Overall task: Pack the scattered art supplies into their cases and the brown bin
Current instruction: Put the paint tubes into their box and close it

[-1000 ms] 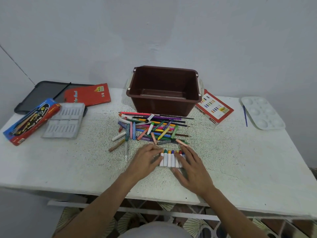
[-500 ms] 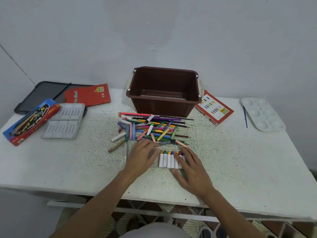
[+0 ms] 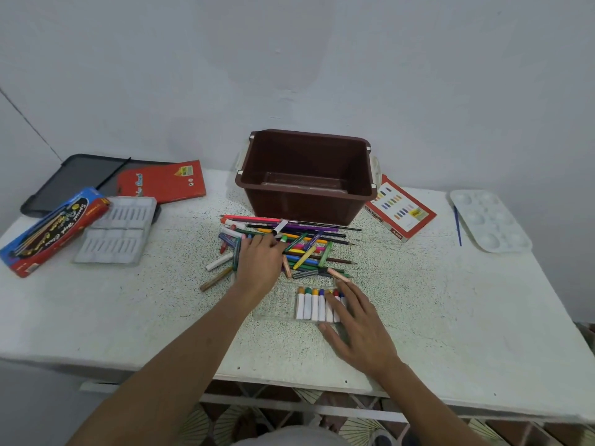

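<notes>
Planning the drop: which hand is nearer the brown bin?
Left. Left hand is in the supplies pile before the brown bin; right hand rests farther back, on the white tubes.

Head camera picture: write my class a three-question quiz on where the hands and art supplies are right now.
1. True or false: crayons lie inside the brown bin.
2. The right hand rests on: A) the white tubes; B) the palette; C) the grey tray.
3. Which hand is on the pile of pens and crayons?
Key: 1 false; 2 A; 3 the left hand.
</notes>
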`<state>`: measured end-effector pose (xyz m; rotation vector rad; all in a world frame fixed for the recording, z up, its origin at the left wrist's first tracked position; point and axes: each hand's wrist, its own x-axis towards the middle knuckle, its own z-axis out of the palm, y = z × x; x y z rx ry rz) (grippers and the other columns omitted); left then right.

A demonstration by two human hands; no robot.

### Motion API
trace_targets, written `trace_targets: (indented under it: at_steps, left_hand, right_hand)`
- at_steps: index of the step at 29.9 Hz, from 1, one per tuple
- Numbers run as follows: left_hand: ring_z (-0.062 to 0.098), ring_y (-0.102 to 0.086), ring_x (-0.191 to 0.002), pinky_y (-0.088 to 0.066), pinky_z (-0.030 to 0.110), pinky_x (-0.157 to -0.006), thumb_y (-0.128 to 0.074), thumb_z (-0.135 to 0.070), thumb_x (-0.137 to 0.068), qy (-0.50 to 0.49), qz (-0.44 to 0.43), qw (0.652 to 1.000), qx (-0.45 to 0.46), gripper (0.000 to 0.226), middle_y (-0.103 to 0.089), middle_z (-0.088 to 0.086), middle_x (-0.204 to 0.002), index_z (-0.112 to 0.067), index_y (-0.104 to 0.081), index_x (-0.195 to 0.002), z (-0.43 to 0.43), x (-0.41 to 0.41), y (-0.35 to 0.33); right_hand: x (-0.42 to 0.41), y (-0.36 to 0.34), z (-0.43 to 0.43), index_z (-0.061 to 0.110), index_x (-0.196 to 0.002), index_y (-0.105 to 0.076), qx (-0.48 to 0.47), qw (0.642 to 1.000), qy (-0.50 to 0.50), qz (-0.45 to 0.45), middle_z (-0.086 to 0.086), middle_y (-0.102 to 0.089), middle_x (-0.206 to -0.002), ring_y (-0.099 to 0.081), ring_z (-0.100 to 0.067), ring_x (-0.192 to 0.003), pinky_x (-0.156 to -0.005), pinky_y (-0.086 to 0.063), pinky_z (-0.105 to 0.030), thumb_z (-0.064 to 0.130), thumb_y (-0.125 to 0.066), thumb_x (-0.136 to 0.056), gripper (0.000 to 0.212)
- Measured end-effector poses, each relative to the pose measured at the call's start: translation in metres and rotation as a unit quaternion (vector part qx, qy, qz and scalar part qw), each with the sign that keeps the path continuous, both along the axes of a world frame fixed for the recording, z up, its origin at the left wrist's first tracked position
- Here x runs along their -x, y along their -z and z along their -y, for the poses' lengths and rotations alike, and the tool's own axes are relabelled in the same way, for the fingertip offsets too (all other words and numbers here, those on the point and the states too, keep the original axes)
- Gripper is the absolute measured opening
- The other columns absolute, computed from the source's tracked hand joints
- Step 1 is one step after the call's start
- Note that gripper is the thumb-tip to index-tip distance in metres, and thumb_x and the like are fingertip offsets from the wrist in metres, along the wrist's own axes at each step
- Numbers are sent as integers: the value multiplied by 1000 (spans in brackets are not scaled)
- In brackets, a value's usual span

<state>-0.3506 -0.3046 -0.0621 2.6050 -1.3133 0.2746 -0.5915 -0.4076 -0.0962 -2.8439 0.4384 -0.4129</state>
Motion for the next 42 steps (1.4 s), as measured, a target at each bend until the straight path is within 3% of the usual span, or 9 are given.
trace_targets:
  at_steps: [7,13,17,20,25,29,40,42]
  left_hand:
    - [25,-62,-92,-44,39,-79,-68,-18,-86,-3,34,998,-53,15,-69,5,-94,-19,-73,-99,12,-4,-9]
    - [29,-64,-76,-52,37,-67,-64,0,-84,3,-78,992,96,32,-67,11,-84,-9,-67,-114,6,-13,-8]
    - [11,-63,-67,-56,22,-65,-64,-6,-88,1,-270,930,250,44,-64,-1,-79,-17,-58,-130,-4,-4,-19]
    - [2,-67,-72,-54,14,-69,-65,-4,-88,12,-370,880,298,48,-68,-2,-83,-21,-56,-132,-13,5,-27]
    - [9,-70,-77,-57,20,-72,-69,-10,-87,44,-464,855,227,42,-72,1,-87,-25,-59,-126,-35,20,-31]
    - [7,-70,-81,-58,25,-79,-71,-15,-87,52,-490,857,149,40,-71,-3,-91,-29,-59,-123,-49,30,-21]
    - [-1,-60,-89,-42,6,-71,-68,-20,-89,77,-405,910,43,40,-65,-9,-100,-25,-57,-127,-49,44,-17]
    - [3,-56,-93,-41,11,-75,-66,-23,-90,88,-375,922,32,44,-60,-10,-107,-23,-55,-133,-49,46,-16]
  right_hand:
    - [0,-1,1,21,-145,-46,2,1000,-3,0,-10,-35,-155,-26,-26,-145,-111,-37,-48,55,-45,-98,58]
    - [-1,-3,1,22,-145,-45,0,1000,-2,-2,-9,-35,-155,-26,-25,-146,-113,-35,-46,57,-43,-98,58]
    - [0,-3,0,22,-145,-45,3,1000,-1,-2,-9,-35,-155,-25,-25,-146,-114,-34,-45,57,-42,-98,58]
    - [0,-2,1,22,-145,-45,2,1000,-1,-3,-9,-34,-155,-25,-25,-146,-115,-33,-45,57,-43,-98,58]
    - [0,-3,1,21,-145,-46,3,1000,0,-3,-10,-36,-155,-26,-26,-146,-114,-33,-44,57,-42,-98,59]
    - [0,-3,0,21,-145,-45,8,1000,0,-7,-10,-37,-154,-26,-26,-145,-114,-34,-44,58,-41,-99,60]
    - [0,-2,-1,21,-145,-45,-5,1000,0,-12,-10,-36,-154,-25,-25,-145,-111,-37,-47,57,-42,-98,59]
    - [0,-2,0,20,-145,-46,-5,1000,2,-11,-10,-36,-154,-26,-26,-145,-111,-38,-47,57,-42,-98,59]
